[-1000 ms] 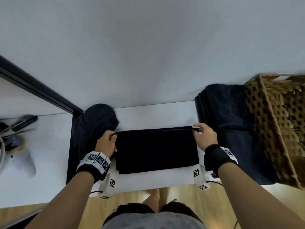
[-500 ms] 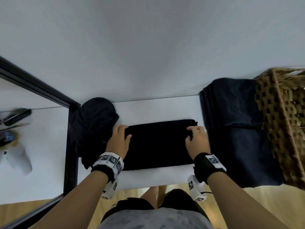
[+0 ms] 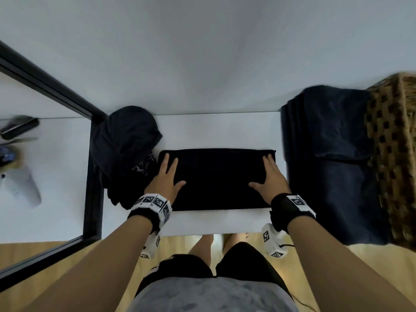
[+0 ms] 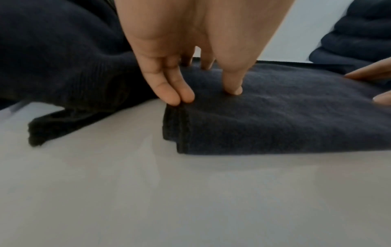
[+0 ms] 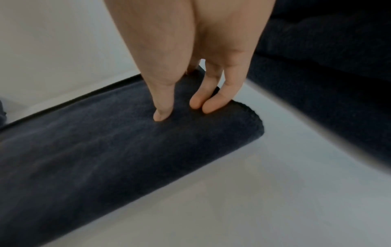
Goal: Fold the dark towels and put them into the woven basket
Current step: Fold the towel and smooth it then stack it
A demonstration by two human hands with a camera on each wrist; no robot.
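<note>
On the white flat counter [image 3: 216,129], right in the middle, lies a dark blue-black folded towel [image 3: 216,179], long from side to side. The left hand [image 3: 165,179] lies flat on the towel's 9 o'clock end, with its fingers [image 4: 169,88] straight and spread, pressing down near the edge. The right hand [image 3: 270,179] lies flat on the 3 o'clock end the same way, its fingertips [image 5: 211,102] and thumb resting on top of the cloth. Neither hand has a grip on anything; both are wide open and only press.

At 3 o'clock from the folded towel, just beside it but not touching, sits a stack of dark navy folded towels [image 3: 333,158]. The brown woven basket [image 3: 396,149] stands at the far 3 o'clock edge, touching that stack. At 10 o'clock from the towel lies a loose heap of dark crumpled cloth [image 3: 126,145], very near the left hand. A black metal frame bar [image 3: 92,176] runs down at 9 o'clock. Past it, far at 9 o'clock, lies a white controller [image 3: 21,188].
</note>
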